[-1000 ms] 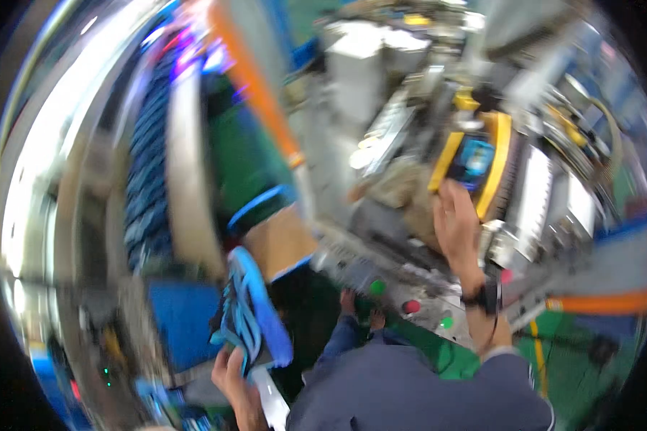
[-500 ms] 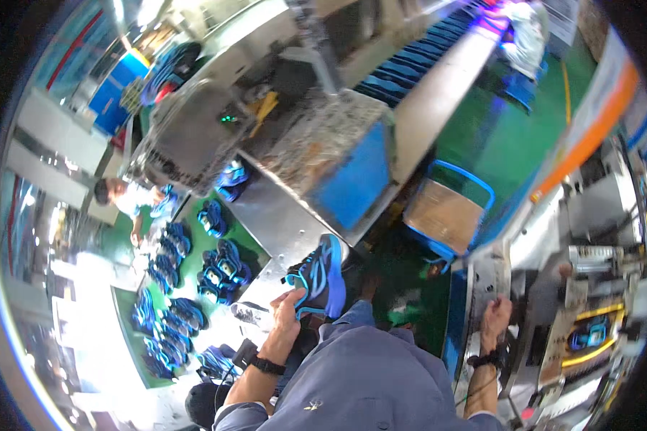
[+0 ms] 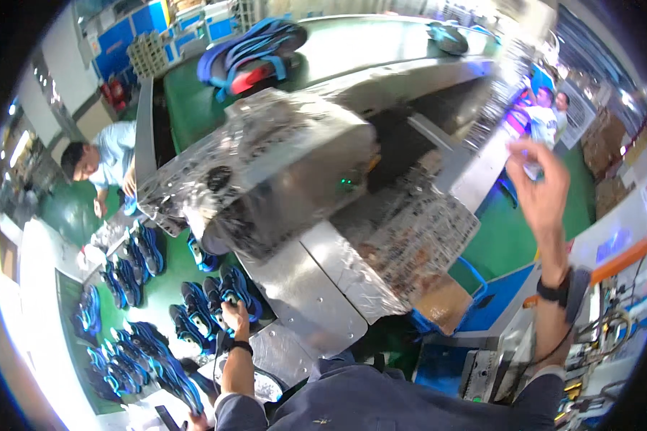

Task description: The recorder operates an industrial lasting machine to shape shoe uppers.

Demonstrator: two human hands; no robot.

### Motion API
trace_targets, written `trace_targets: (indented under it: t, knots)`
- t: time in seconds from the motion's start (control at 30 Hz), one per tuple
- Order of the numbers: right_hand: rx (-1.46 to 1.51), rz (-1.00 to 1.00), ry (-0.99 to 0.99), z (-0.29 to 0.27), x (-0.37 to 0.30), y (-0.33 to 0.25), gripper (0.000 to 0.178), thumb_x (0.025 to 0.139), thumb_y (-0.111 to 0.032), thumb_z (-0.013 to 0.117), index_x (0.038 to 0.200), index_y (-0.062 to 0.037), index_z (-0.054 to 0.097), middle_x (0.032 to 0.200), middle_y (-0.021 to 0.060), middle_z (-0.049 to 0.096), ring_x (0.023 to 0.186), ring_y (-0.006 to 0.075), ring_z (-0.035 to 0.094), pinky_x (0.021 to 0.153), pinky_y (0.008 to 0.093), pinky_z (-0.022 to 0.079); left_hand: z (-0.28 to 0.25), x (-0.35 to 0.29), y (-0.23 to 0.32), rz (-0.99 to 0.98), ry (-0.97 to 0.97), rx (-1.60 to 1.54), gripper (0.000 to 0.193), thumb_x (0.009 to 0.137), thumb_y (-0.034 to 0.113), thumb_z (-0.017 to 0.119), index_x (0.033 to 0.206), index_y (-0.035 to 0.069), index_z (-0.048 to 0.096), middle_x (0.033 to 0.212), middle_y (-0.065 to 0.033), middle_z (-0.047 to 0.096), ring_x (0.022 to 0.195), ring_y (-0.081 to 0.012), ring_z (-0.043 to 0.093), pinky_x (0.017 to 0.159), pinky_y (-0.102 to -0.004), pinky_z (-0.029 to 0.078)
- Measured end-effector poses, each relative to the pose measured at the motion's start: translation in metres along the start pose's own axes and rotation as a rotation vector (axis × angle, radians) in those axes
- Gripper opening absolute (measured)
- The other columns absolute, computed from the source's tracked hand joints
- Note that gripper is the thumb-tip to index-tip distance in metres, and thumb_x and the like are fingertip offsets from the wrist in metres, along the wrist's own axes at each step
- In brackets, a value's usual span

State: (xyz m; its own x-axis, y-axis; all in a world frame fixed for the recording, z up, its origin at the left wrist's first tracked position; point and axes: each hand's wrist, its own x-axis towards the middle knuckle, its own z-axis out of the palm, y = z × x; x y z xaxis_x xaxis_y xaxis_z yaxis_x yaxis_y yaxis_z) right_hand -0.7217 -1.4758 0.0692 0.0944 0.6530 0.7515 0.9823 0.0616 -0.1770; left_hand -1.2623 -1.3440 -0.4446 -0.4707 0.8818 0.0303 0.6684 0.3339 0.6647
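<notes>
My left hand (image 3: 236, 318) reaches down to the left, its fingers closed on the collar of a black and blue sports shoe (image 3: 241, 289). That shoe is in a row with other black and blue shoes (image 3: 192, 316) on a green belt (image 3: 167, 291). My right hand (image 3: 540, 185) is raised at the right, its fingers bent and apart, holding nothing. Between the arms stands a metal machine (image 3: 287, 172) with small green lights, next to a bare metal plate (image 3: 310, 298).
More shoes (image 3: 133, 359) lie at the lower left, with another person's hand (image 3: 198, 420) beside them. A co-worker (image 3: 108, 161) leans in at the far left. Blue and black shoe parts (image 3: 251, 57) lie on a far belt. A blue-framed stool (image 3: 442, 305) stands right of centre.
My left hand has carried the shoe from in front of my body left to the row on the belt. The right hand has risen from the machine at the right. The view has turned.
</notes>
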Motion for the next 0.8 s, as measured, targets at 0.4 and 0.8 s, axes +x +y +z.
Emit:
trace_targets:
  t: [0.4, 0.8]
  knots:
    - [0.162, 0.508, -0.62, 0.343, 0.347, -0.191, 0.054, 0.087, -0.044, 0.06, 0.123, -0.0047, 0.054, 0.126, 0.0168, 0.056, 0.108, 0.0308, 0.059, 0.092, 0.0493, 0.045, 0.01, 0.013, 0.01, -0.187, -0.169, 0.006, 0.041, 0.08, 0.024, 0.073, 0.101, 0.004, 0.044, 0.078, -0.0218, 0.065, 0.073, -0.0442, 0.065, 0.066, -0.0504, 0.051]
    - [0.398, 0.101, -0.406, 0.301, 0.326, -0.142, 0.065, 0.068, -0.042, 0.079, 0.109, 0.0037, 0.061, 0.106, 0.0166, 0.062, 0.1, 0.0261, 0.061, 0.091, 0.0355, 0.047, -0.031, 0.027, 0.02, -0.472, -0.636, -0.141, 0.096, 0.08, 0.057, 0.07, 0.143, -0.007, 0.035, 0.138, -0.0301, 0.047, 0.129, -0.0308, 0.048, 0.108, -0.0424, 0.039]
